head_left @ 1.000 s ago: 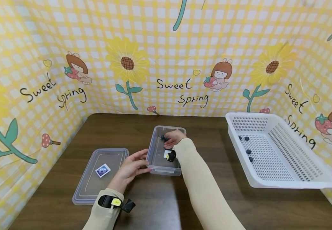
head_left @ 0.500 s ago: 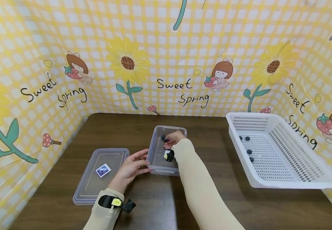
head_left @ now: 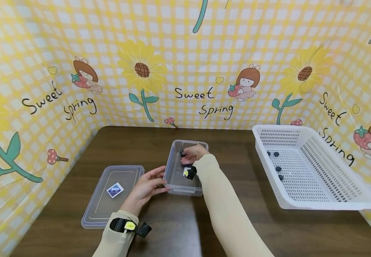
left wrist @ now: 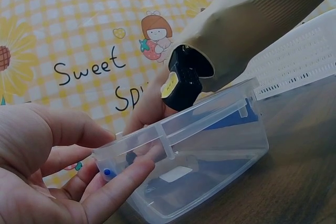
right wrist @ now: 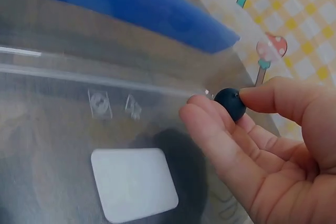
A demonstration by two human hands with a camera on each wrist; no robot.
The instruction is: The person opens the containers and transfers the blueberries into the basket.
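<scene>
A clear plastic box (head_left: 170, 171) stands mid-table. My right hand (head_left: 194, 152) reaches into it and pinches a small dark blue ball (head_left: 182, 153) between thumb and fingertips, close to the box's far wall. In the right wrist view the ball (right wrist: 230, 103) sits between the thumb and index fingertip of the right hand (right wrist: 273, 150), above the box floor with its white label (right wrist: 134, 182). My left hand (head_left: 147, 185) rests with fairly straight fingers against the box's near left corner; the left wrist view shows the left hand (left wrist: 63, 182) touching the box (left wrist: 210, 156).
The box's clear lid (head_left: 115, 194) lies flat to the left of the box. A white perforated basket (head_left: 326, 206) at the right holds several more dark blue balls (head_left: 278, 169). Yellow patterned walls enclose the dark wooden table (head_left: 172, 228).
The right hand has shifted slightly inside the box, still pinching the ball. The left hand and box have not moved.
</scene>
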